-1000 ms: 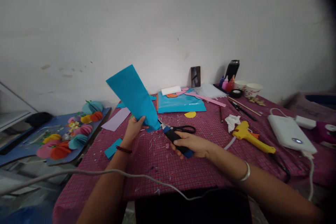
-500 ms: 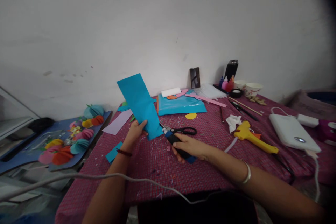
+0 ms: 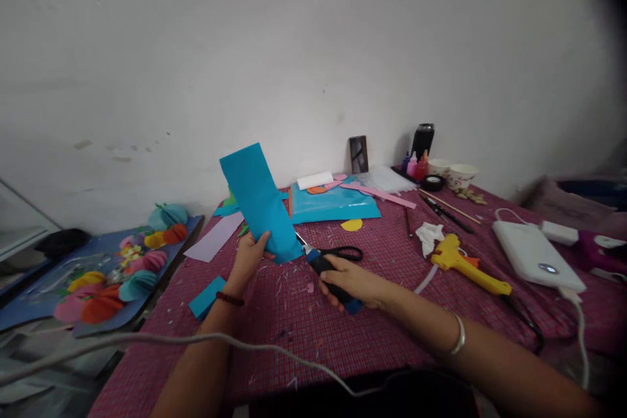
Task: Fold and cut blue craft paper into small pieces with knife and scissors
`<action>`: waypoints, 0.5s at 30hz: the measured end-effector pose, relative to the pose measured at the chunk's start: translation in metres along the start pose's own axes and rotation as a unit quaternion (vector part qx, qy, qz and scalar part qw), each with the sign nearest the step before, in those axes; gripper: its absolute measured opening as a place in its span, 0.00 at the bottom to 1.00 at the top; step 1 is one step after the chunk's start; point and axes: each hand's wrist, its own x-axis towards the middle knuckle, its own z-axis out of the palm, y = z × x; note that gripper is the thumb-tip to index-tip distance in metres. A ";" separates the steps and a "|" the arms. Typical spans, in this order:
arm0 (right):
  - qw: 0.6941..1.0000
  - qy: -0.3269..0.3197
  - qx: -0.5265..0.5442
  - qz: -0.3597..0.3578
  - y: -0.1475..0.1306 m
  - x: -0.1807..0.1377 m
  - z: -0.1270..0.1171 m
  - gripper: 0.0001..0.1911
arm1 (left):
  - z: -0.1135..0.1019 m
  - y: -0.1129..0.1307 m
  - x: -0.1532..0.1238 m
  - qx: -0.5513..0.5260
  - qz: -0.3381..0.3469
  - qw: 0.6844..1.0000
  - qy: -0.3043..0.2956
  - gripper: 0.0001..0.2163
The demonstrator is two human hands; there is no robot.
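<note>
My left hand [image 3: 252, 253] pinches the lower left edge of a long blue paper strip [image 3: 259, 202], which stands tilted above the table. My right hand [image 3: 345, 277] is closed around the blue-and-black handles of a pair of scissors [image 3: 321, 263]. Their metal end meets the strip's lower right edge; how far the blades part cannot be made out. Just behind that hand shows a black loop handle [image 3: 347, 253], seemingly of other scissors on the table. A smaller blue paper piece [image 3: 206, 298] lies beside my left wrist, and a lilac sheet [image 3: 215, 238] lies behind it.
On the checked cloth [image 3: 274, 353] are a blue packet [image 3: 333, 209], a yellow half-circle [image 3: 351, 225], a crumpled tissue [image 3: 430, 237], a yellow glue gun [image 3: 465, 268] and a white power bank [image 3: 533, 255]. Paper fruit shapes [image 3: 147, 261] sit at left. A cable [image 3: 235, 343] crosses the foreground.
The view has shifted slightly, so the table things sit a little lower and further left. Both hands keep their hold, and the strip stands a bit more upright.
</note>
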 end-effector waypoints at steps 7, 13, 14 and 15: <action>1.000 0.002 0.016 0.010 -0.001 0.001 -0.001 0.06 | 0.005 -0.005 -0.001 0.003 0.011 1.000 -0.005 0.12; 1.000 0.006 0.018 -0.005 -0.002 -0.001 -0.003 0.07 | 0.007 -0.006 -0.002 -0.021 -0.003 0.999 -0.026 0.12; 1.000 0.004 0.017 -0.007 -0.002 -0.002 -0.003 0.07 | 0.006 -0.006 -0.001 -0.028 -0.008 0.999 -0.028 0.12; 1.000 0.005 0.016 -0.007 -0.002 -0.002 -0.003 0.07 | 0.004 -0.006 0.000 -0.034 -0.012 0.999 -0.027 0.11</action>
